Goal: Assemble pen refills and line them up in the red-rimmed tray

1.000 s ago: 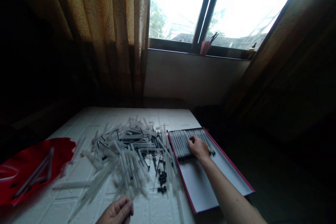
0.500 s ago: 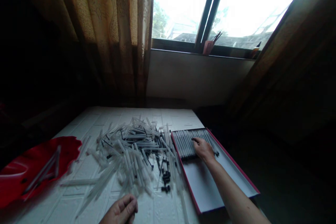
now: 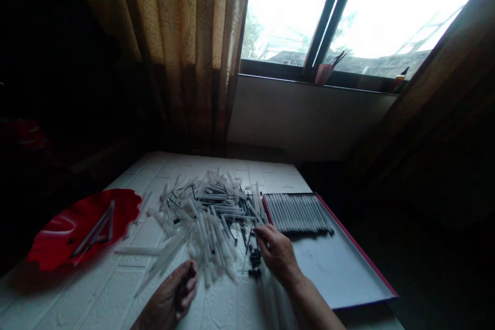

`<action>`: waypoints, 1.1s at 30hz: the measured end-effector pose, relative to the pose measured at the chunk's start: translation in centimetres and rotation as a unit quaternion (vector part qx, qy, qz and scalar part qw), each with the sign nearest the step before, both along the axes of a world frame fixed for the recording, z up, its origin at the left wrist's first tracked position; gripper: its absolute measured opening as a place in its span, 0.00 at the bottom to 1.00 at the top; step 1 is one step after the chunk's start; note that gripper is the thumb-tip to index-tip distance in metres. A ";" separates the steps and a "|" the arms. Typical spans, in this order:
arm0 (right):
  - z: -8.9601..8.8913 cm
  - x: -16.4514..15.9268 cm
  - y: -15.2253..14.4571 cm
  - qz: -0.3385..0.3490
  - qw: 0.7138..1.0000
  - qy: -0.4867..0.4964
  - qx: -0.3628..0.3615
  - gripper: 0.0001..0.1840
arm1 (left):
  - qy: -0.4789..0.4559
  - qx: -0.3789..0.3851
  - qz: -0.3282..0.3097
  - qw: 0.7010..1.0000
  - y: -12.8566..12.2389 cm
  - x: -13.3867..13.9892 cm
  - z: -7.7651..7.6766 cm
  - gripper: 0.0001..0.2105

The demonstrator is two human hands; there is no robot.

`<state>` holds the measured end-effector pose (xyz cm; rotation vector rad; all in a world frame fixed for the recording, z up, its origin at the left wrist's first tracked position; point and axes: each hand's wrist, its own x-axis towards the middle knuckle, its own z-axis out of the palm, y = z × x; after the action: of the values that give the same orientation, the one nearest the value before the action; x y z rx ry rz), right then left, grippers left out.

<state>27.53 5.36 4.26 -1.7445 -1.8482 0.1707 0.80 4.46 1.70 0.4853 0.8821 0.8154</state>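
My right hand (image 3: 279, 253) is over the right edge of a heap of clear plastic tubes (image 3: 209, 227). Its fingertips are pinched together beside a thin black stick (image 3: 249, 241); what they hold, if anything, cannot be made out. Just below them lie several small black caps (image 3: 254, 258). My left hand (image 3: 176, 289) is closed in a loose curl at the near edge of the heap, and no tube shows in it. In a shallow red-edged box (image 3: 340, 273) on the right, a row of clear tubes with black ends (image 3: 297, 211) lies side by side along the far end.
A red scalloped dish (image 3: 50, 247) with a few tubes in it stands at left on the white brick-patterned table (image 3: 216, 312). Behind are a patterned curtain (image 3: 178, 36) and a window, with a pink cup (image 3: 323, 74) of sticks on the sill.
My right hand has left the row in the box and moved left to the caps beside the heap. My left hand has come further into view. The camera has turned left.
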 end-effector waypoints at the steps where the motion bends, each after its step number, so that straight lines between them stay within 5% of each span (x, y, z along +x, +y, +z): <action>1: -0.1 -1.1 -0.3 0.022 1.000 -0.007 -0.008 0.14 | -0.015 -0.011 0.014 1.000 0.1 -0.2 0.1 0.26; 5: -0.4 -4.5 -1.2 0.052 0.996 -0.037 -0.055 0.13 | -0.039 -0.024 0.011 0.999 0.3 -0.4 -0.1 0.25; 18: 0.2 -8.3 1.8 -0.023 0.988 -0.091 -0.123 0.08 | -0.073 -0.016 -0.004 0.997 0.4 -0.7 -0.5 0.24; 27: 0.5 -7.8 0.9 -0.046 0.991 -0.059 -0.115 0.09 | -0.056 -0.003 -0.010 0.998 0.3 -0.6 -0.7 0.21; 33: -0.4 -4.8 -3.8 -0.057 0.993 0.057 -0.091 0.14 | -0.038 0.043 -0.036 0.998 -0.2 -0.4 -0.6 0.21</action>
<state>22.70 1.53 3.82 -1.9153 -1.6920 0.3952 0.37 4.26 1.11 0.5546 0.7580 0.8031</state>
